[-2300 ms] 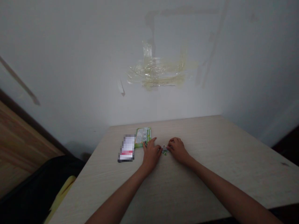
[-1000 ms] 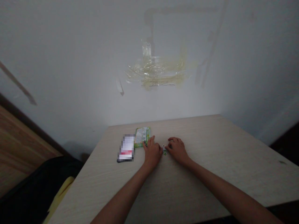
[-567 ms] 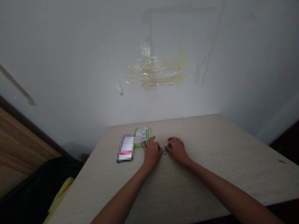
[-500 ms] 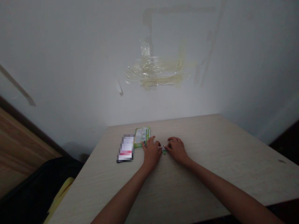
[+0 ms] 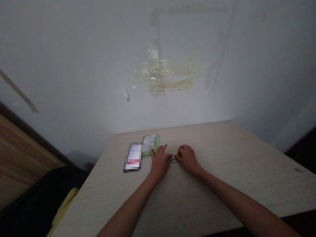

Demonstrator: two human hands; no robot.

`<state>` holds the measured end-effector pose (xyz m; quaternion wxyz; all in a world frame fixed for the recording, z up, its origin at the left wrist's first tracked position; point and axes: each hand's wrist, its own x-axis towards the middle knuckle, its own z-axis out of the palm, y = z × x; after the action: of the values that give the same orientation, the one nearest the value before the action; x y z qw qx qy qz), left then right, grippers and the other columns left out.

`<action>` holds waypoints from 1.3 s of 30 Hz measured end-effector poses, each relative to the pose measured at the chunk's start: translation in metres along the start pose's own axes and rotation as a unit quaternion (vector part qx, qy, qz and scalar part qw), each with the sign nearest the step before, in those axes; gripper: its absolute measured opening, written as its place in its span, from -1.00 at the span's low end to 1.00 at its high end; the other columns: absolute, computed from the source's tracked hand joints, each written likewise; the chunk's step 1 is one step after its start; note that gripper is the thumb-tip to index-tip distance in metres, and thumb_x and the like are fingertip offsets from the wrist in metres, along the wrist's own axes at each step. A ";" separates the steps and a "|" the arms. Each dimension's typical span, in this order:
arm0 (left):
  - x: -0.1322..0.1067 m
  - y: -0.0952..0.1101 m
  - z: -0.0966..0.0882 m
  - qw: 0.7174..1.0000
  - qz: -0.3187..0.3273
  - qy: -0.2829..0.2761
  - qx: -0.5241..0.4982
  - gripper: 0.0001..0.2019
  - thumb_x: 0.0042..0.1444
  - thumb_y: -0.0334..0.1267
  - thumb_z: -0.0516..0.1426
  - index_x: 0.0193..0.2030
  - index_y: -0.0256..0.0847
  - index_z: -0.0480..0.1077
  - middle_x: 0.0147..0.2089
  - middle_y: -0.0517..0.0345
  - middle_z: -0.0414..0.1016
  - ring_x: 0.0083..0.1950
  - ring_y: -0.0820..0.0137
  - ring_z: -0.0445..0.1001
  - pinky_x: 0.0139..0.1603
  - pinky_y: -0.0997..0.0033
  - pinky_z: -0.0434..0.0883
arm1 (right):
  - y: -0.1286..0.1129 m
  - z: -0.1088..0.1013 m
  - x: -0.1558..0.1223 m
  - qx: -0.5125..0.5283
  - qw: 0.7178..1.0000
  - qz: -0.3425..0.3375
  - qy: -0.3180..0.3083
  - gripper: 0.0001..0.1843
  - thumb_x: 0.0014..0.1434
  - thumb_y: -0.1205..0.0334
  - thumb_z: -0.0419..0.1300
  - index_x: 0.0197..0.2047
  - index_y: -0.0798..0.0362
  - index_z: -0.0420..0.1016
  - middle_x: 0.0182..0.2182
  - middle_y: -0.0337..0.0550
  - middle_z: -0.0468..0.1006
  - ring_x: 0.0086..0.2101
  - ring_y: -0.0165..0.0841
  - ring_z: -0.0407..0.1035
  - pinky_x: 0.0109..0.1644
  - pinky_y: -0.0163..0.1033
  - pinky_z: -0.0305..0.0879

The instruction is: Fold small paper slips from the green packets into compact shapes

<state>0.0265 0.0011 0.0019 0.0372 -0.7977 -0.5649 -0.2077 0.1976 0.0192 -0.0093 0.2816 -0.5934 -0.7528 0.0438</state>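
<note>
On the pale wooden table (image 5: 222,171), my two hands lie close together. A small green-and-white piece (image 5: 173,160) lies on the table between them; it is too small to name. My left hand (image 5: 159,162) rests flat with its fingers stretched forward and apart, and its thumb is beside the piece. The fingertips reach the edge of a green printed packet (image 5: 150,144). My right hand (image 5: 188,158) has its fingers curled, with thumb and fingertip pinched at the piece's right end.
A dark flat card or phone (image 5: 133,158), partly blurred, lies left of the green packet. A white wall with old tape residue (image 5: 165,75) rises just behind the table. A dark bag with a yellow edge (image 5: 37,204) sits off the table's left side.
My left hand's fingers have stretched out forward and spread from a looser curl. The right hand and the small piece have barely shifted.
</note>
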 end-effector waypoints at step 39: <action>0.001 0.004 -0.003 0.996 -0.091 0.006 -0.022 -0.83 0.12 0.01 0.17 -0.19 0.19 0.55 0.36 0.15 0.16 0.43 0.00 -0.09 0.25 -0.48 -0.24 | -0.002 -0.004 0.002 -0.006 1.000 0.005 -0.014 -0.79 0.13 0.06 0.26 -0.35 0.04 0.52 -0.18 -0.05 0.44 -0.08 -0.19 0.26 0.03 -0.14 0.14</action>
<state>0.0299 -0.0004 0.0055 0.0040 -0.7423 -0.6303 -0.2273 0.1970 0.0197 -0.0043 0.2672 -0.5979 -0.7541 0.0490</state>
